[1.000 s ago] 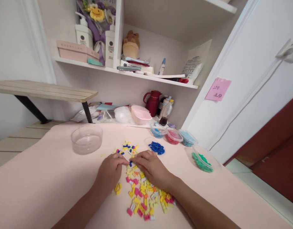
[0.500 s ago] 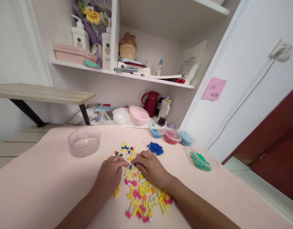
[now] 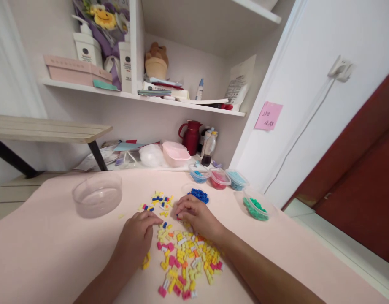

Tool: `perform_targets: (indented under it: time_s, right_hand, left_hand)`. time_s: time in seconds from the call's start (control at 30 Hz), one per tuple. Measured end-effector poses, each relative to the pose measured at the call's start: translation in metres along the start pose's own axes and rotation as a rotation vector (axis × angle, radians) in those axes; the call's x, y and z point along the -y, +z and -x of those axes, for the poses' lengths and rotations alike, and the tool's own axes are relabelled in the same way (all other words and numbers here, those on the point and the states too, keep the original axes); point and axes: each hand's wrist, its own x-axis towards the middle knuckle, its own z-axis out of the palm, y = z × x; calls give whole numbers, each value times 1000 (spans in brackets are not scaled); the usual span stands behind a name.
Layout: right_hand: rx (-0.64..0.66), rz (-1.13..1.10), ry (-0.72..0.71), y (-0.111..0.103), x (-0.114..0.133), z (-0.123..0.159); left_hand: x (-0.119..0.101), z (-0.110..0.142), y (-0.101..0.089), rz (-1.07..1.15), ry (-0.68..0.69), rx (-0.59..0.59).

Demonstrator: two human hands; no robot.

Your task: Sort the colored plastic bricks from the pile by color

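Note:
A loose pile of small yellow, pink and white bricks (image 3: 185,258) lies on the pale pink mat (image 3: 55,253) in front of me. My left hand (image 3: 135,237) rests at the pile's left edge, fingers curled together and fingertips touching the bricks. My right hand (image 3: 194,214) sits at the pile's far end, just short of a small heap of dark blue bricks (image 3: 198,195). Its fingers are pinched downward, and what they hold is hidden. A few blue and yellow bricks (image 3: 156,202) lie scattered beyond my left hand.
An empty clear bowl (image 3: 96,195) stands at the left. Small tubs hold blue (image 3: 199,174), red (image 3: 219,178), light blue (image 3: 237,180) and green (image 3: 256,207) bricks at the right. A pink bowl (image 3: 174,153), red jug (image 3: 191,137) and bottles stand under the shelf.
My right hand has drawn away from my left and moved towards the dark blue heap. My left hand stays at the pile's edge. The view has shifted rightward.

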Motion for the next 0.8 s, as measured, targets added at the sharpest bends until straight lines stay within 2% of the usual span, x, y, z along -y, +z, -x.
perform_targets:
  time_s: [0.1, 0.17, 0.27, 0.37, 0.6, 0.7, 0.8]
  right_hand:
    - [-139, -98, 65, -15, -6, -4]
    - [-255, -89, 96, -29, -15, -7]
    - [-439, 56, 130, -50, -32, -9]
    - [-532, 168, 136, -63, -45, -8]
    - [-567, 143, 122, -65, -54, -7]
    - [-552, 111, 114, -60, -48, -5]
    - [-451, 118, 68, -47, -30, -4]
  left_hand:
    - [4, -1, 2, 3, 5, -29]
    - [7, -1, 4, 9, 16, -45]
    - [8, -2, 4, 6, 22, -42]
    - [8, -4, 3, -3, 17, -24]
    - [13, -4, 7, 1, 20, -30]
    - [11, -3, 6, 17, 10, -36]
    - [5, -1, 4, 33, 0, -44]
